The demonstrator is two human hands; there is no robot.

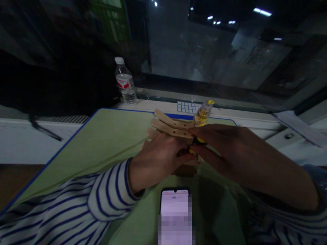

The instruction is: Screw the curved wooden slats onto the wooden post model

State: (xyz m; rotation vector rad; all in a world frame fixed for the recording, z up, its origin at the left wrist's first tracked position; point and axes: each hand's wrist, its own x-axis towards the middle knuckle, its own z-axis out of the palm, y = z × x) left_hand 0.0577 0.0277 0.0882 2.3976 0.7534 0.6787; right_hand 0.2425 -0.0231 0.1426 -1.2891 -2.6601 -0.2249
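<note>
The right hand (227,143) has its thumb and forefinger closed about a small black-and-yellow piece (200,140), beyond the phone (176,207) and a little to its right (the fingers cover too much of it to tell what it is). The left hand (160,154), straight beyond the phone and slightly to its left, is bent inward with its fingers curled onto the wooden assembly (171,128), the thumb reaching toward the right hand's fingertips; how firmly it grips cannot be told. That assembly lies beyond the phone, its pale, angled slats, drilled with dark holes, slanting away to the left from the right hand. Below it, nearer the phone, shows a brown flat piece (185,170), mostly hidden by the hands. The phone itself lies with its screen lit, partly masked by blocks, on the green tabletop (107,136), which has a blue edge. A striped sleeve (112,190) covers the left forearm, to the left of the phone. Farther beyond the phone, on the windowsill (158,106), a water bottle (126,83) with a white cap stands off to its left, while a yellow-capped bottle (205,110) is off to its right, just beside a blue-lined sheet (186,107)
</note>
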